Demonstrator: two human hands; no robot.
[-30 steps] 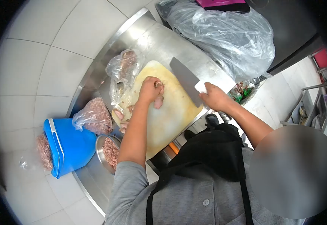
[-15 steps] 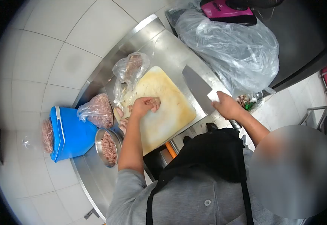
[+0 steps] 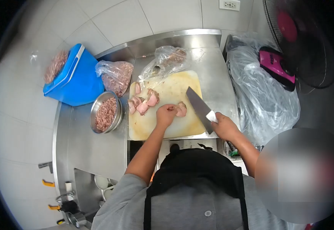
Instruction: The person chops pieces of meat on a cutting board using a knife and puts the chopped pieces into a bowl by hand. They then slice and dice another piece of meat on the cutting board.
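Observation:
My left hand [image 3: 166, 116] pinches the edge of a pale pink piece of raw meat [image 3: 181, 110] on the yellowed cutting board [image 3: 170, 132]. In my right hand [image 3: 225, 127] is a large kitchen knife [image 3: 199, 105] with a broad grey blade and a white handle. The blade lies over the board's right edge, just right of the meat and apart from it. More raw meat chunks [image 3: 143, 106] rest on the board's left side. A clear plastic bag [image 3: 163, 63] with something brownish inside overlaps the board's far edge.
Left of the board are a metal bowl [image 3: 118, 119] of chopped meat, a bag of ground meat [image 3: 118, 78] and a blue cooler [image 3: 79, 82]. A big clear plastic bag [image 3: 260, 103] and a fan [image 3: 301, 46] stand right. Utensils hang lower left, by a sink.
The head view has turned, bringing the board upright and showing more meat chunks. The knife has come from beside the board to over its right edge, closer to the held meat.

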